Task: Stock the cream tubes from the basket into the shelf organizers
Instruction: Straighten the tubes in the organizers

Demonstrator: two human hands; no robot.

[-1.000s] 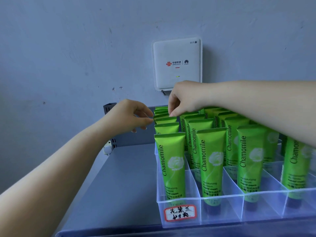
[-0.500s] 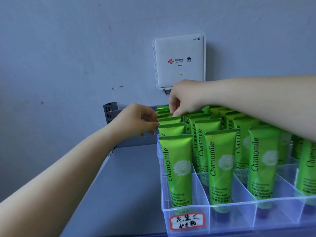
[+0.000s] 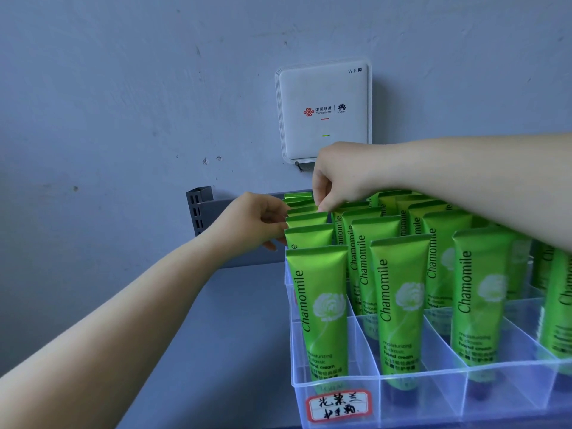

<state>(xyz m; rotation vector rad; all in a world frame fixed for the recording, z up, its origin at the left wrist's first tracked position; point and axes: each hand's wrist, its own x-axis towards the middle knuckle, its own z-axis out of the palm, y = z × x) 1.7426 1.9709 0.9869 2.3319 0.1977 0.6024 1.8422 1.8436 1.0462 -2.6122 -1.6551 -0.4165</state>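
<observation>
Hands at the back of a clear plastic organizer (image 3: 334, 388) on a grey shelf (image 3: 216, 351), seen from a head cam looking fwd and down. Organizer is split by clear dividers into rows of compartments; a white label w/ red border and handwritten characters (image 3: 339, 407) is stuck on its front left wall. Bright green cream tubes (image 3: 399, 305) marked "Chamomile", w/ a pale flower print, stand upright in the compartments, crimped ends up, several rows deep.

Left hand (image 3: 250, 222) reaches in from lower left; fingers curled, thumb and forefinger pinching the left edge of a tube top in the leftmost column (image 3: 306, 217), approx third tube back from the front. Right hand (image 3: 337, 178) comes across from the right, forearm passing over the tubes; fingertips point down and pinch at tube tops further back, near the top right corner of the tube the left hand holds. Can't tell if both hands grip the same tube.

Behind: blue-grey wall, white square WiFi router (image 3: 323, 113) w/ red logo and small green light, grey slotted shelf bracket (image 3: 198, 209) at left.
</observation>
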